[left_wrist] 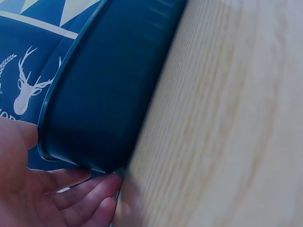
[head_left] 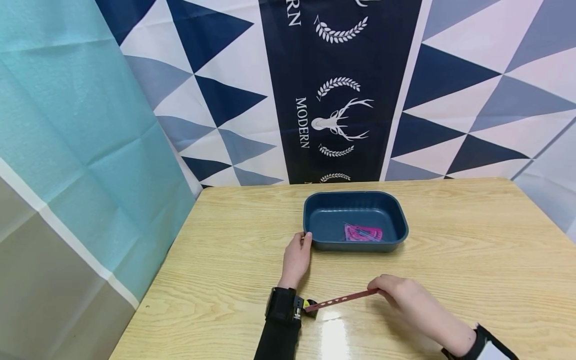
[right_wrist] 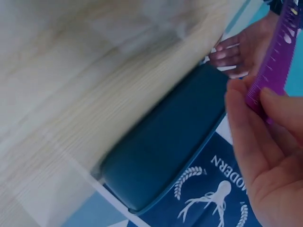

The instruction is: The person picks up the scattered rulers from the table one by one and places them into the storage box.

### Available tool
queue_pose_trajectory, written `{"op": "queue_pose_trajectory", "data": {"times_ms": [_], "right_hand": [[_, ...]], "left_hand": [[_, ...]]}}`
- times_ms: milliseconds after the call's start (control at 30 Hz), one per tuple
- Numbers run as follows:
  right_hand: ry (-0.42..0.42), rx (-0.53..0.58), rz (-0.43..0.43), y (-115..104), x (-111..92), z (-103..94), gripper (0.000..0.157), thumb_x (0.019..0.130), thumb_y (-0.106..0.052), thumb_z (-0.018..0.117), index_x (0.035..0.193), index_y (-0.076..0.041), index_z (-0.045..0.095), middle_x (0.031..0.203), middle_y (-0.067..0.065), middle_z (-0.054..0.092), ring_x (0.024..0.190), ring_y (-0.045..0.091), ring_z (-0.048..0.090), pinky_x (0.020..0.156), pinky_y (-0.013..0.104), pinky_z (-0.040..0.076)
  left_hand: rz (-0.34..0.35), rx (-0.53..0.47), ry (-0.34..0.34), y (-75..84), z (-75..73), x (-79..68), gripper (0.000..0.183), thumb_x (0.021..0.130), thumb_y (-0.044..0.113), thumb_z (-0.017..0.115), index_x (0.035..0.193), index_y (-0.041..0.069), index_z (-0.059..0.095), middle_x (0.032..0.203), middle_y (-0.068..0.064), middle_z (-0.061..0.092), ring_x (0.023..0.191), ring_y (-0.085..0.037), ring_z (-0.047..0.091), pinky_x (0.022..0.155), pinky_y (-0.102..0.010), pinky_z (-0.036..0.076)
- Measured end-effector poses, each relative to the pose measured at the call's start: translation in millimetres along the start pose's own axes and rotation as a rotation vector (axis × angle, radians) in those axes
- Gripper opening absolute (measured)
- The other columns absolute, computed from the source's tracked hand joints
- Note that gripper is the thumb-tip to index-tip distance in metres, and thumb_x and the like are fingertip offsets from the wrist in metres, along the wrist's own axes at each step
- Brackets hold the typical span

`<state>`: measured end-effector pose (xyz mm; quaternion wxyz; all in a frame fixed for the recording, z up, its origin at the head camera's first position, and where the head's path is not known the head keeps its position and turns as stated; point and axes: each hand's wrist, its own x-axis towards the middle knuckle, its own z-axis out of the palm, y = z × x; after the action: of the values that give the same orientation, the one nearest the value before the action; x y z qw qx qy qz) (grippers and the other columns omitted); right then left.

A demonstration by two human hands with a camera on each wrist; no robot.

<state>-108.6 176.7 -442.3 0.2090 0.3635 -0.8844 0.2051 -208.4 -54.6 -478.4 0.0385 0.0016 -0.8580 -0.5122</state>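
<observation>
A dark blue rectangular basin point(head_left: 355, 247) sits on the table. Its front left corner is held by my left hand point(head_left: 296, 260); in the left wrist view the thumb is at the rim point(left_wrist: 43, 137) and the fingers lie along the end wall. My right hand point(head_left: 411, 305) pinches one end of a ruler point(head_left: 340, 300), a thin strip with cut-out shapes, above the table in front of the basin. It looks purple in the right wrist view, with scale marks along its edge. Inside the basin lie pink, see-through drawing tools point(head_left: 370, 233), one seemingly a protractor.
The wooden table point(head_left: 225, 280) extends to both sides of the basin. Behind it hangs a patterned cloth point(head_left: 234, 75) with triangles and a deer print. A turquoise and grey cloth point(head_left: 90, 125) borders the left side.
</observation>
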Motion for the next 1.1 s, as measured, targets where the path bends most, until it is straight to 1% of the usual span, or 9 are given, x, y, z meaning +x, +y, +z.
{"op": "queue_pose_trajectory", "data": {"times_ms": [67, 167, 300, 467, 567, 700, 833, 967, 1100], "right_hand": [[0.038, 0.010, 0.011, 2, 2, -2.4, 0.033, 0.066, 0.009, 0.070, 0.087, -0.016, 0.064, 0.078, -0.010, 0.064, 0.071, 0.002, 0.060, 0.059, 0.016, 0.049], [0.083, 0.009, 0.042, 4, 5, -5.3, 0.028, 0.070, 0.007, 0.069, 0.088, -0.015, 0.065, 0.079, -0.008, 0.066, 0.072, 0.003, 0.062, 0.061, 0.016, 0.049], [0.121, -0.024, 0.087, 8, 8, -8.3, 0.024, 0.075, 0.006, 0.067, 0.090, -0.013, 0.066, 0.080, -0.005, 0.067, 0.072, 0.007, 0.063, 0.060, 0.019, 0.050], [0.138, -0.064, 0.186, 15, 12, -11.4, 0.027, 0.072, 0.010, 0.068, 0.093, -0.007, 0.068, 0.082, 0.002, 0.069, 0.070, 0.014, 0.065, 0.056, 0.027, 0.052], [0.158, -0.078, 0.231, 21, 15, -12.5, 0.029, 0.071, 0.013, 0.067, 0.095, -0.003, 0.067, 0.086, 0.009, 0.069, 0.074, 0.021, 0.066, 0.058, 0.032, 0.053], [0.212, -0.103, 0.266, 31, 19, -12.6, 0.028, 0.073, 0.015, 0.063, 0.097, 0.001, 0.066, 0.089, 0.016, 0.068, 0.079, 0.030, 0.066, 0.063, 0.040, 0.053], [0.263, -0.138, 0.278, 39, 20, -9.5, 0.028, 0.074, 0.016, 0.059, 0.098, 0.004, 0.065, 0.088, 0.020, 0.066, 0.077, 0.034, 0.065, 0.062, 0.043, 0.052], [0.275, -0.172, 0.280, 44, 21, -6.1, 0.031, 0.074, 0.016, 0.054, 0.101, 0.006, 0.063, 0.089, 0.022, 0.066, 0.079, 0.036, 0.064, 0.063, 0.045, 0.052], [0.245, -0.190, 0.301, 48, 23, -5.0, 0.033, 0.073, 0.017, 0.053, 0.104, 0.007, 0.061, 0.094, 0.024, 0.064, 0.083, 0.038, 0.063, 0.066, 0.047, 0.051]], "left_hand": [[0.001, 0.003, 0.004, 0.1, 0.3, 0.1, 0.050, 0.097, 0.043, 0.035, 0.122, 0.004, 0.053, 0.106, -0.010, 0.062, 0.096, -0.023, 0.060, 0.081, -0.036, 0.048], [-0.002, 0.005, 0.009, 0.7, 0.1, 0.5, 0.048, 0.097, 0.042, 0.036, 0.121, 0.004, 0.054, 0.104, -0.010, 0.063, 0.094, -0.022, 0.060, 0.081, -0.036, 0.048], [-0.008, 0.012, 0.012, 1.3, 0.0, 0.4, 0.048, 0.097, 0.042, 0.036, 0.120, 0.005, 0.055, 0.101, -0.009, 0.063, 0.092, -0.021, 0.060, 0.079, -0.035, 0.048], [-0.015, 0.027, 0.011, 1.9, 0.3, 0.6, 0.047, 0.097, 0.041, 0.036, 0.120, 0.004, 0.054, 0.103, -0.009, 0.063, 0.094, -0.022, 0.060, 0.080, -0.036, 0.048], [-0.020, 0.024, 0.011, 1.9, 0.1, 0.7, 0.046, 0.097, 0.039, 0.037, 0.121, 0.004, 0.054, 0.104, -0.010, 0.063, 0.094, -0.023, 0.060, 0.080, -0.037, 0.048], [-0.015, 0.011, 0.013, 0.4, 0.2, 1.8, 0.046, 0.097, 0.040, 0.037, 0.121, 0.004, 0.054, 0.102, -0.009, 0.063, 0.092, -0.021, 0.060, 0.079, -0.036, 0.048], [-0.013, 0.012, 0.012, -1.6, 1.2, 2.2, 0.045, 0.097, 0.040, 0.037, 0.120, 0.004, 0.054, 0.102, -0.009, 0.063, 0.092, -0.021, 0.060, 0.078, -0.035, 0.048], [-0.018, 0.021, 0.015, -2.1, 1.8, 1.1, 0.045, 0.098, 0.038, 0.038, 0.121, 0.004, 0.054, 0.103, -0.009, 0.062, 0.094, -0.022, 0.060, 0.079, -0.036, 0.048], [-0.016, 0.022, 0.015, -1.6, 1.4, 0.7, 0.044, 0.098, 0.038, 0.038, 0.121, 0.005, 0.054, 0.102, -0.009, 0.062, 0.092, -0.022, 0.060, 0.078, -0.036, 0.048]]}}
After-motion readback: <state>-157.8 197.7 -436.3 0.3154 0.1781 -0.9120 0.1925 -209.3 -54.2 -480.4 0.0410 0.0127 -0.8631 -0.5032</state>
